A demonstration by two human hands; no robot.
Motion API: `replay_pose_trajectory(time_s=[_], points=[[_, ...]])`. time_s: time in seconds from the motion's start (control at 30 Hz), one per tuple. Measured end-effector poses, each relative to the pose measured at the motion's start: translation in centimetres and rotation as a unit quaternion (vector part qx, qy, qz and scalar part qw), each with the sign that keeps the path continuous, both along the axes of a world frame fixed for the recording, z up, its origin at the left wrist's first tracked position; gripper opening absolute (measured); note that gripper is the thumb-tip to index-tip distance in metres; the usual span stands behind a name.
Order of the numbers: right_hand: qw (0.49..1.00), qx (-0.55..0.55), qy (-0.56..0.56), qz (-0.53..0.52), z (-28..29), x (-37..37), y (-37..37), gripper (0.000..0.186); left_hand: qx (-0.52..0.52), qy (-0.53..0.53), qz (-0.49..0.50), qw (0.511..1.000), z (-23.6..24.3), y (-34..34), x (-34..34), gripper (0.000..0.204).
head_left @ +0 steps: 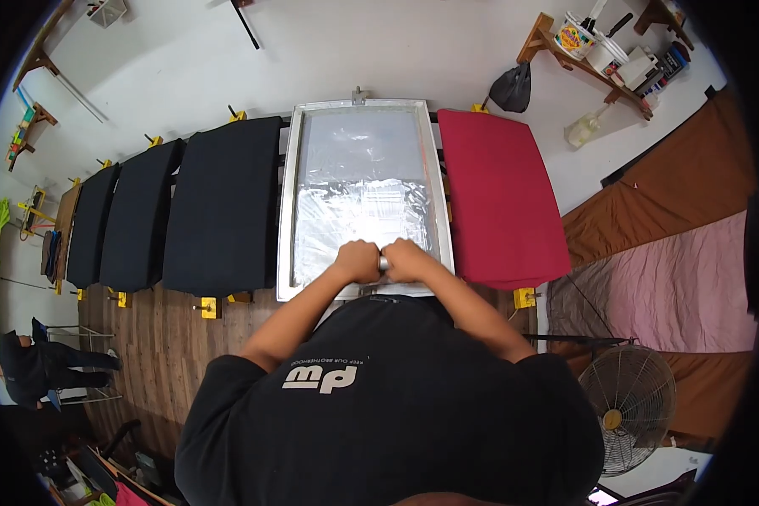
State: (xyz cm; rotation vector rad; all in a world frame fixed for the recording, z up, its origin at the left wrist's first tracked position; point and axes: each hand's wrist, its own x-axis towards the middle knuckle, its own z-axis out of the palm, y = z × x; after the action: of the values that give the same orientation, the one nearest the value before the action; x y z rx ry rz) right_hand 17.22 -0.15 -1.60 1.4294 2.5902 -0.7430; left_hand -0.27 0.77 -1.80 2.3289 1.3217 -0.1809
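In front of me lies a metal-framed printing screen [438,194], its mesh grey at the far part and shiny with white streaks at the near part. My left hand [359,261] and my right hand [406,260] are side by side over its near end, fingers closed round a squeegee [384,263]. Only a short silvery bit of it shows between the fists; the rest is covered by them. To the right of the screen sits a board covered in red cloth [502,198]. A board with black cloth [225,202] is close on the left.
More black-covered boards [139,219] continue leftward, with yellow clamps [209,308] at their ends. A floor fan [628,409] stands at lower right, beside hanging brown and pink cloth [679,282]. Wall shelves [586,67] hold tubs. Another person [51,367] is at far left.
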Motion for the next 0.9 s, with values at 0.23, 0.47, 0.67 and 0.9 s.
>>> replay_pose_trajectory(time_s=[0.23, 0.47, 0.67, 0.9], points=[[0.998, -0.035, 0.057, -0.012, 1.2, 0.6, 0.7, 0.026, -0.058, -0.003, 0.012, 0.998, 1.6, 0.3, -0.2, 0.033], [0.990, 0.091, 0.076, -0.076, 0.5, 0.1, 1.7, 0.018, 0.162, -0.103, 0.049, 0.980, -0.2, 1.2, 0.4, 0.019], [0.984, 0.146, 0.075, -0.068, -0.8, -0.2, -4.3, 0.020, 0.139, -0.139, -0.010, 0.980, -1.2, -4.1, -0.4, 0.017], [0.999, -0.017, 0.033, -0.038, 1.4, 0.8, 0.5, 0.023, -0.013, -0.038, 0.034, 0.999, 1.3, -0.1, -0.1, 0.021]])
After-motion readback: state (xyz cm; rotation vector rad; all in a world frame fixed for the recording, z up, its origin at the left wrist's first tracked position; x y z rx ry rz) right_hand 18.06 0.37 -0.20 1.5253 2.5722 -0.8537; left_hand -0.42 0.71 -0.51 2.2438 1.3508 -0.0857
